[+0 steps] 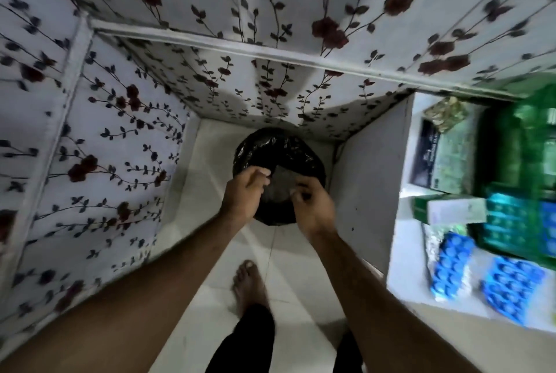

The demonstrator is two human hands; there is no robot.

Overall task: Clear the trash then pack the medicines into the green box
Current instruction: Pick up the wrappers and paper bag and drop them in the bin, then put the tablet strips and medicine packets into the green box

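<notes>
Two bare arms reach down over one bin [279, 150] lined in black, left hand [243, 192] and right hand [313, 204] each pinching its liner. Beside it, two blue blister packs [451, 264] lie near one green box [523, 162] on a white table [403, 252].

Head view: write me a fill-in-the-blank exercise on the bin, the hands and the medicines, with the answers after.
1. Both hands, left hand and right hand, reach over a bin lined with a ____ bag.
2. The blister packs on the white shelf are ____ in colour.
3. The green box lies to the ____ of the bin.
4. One bare ____ shows on the tiled floor below the hands.

Answers: black; blue; right; foot
</notes>
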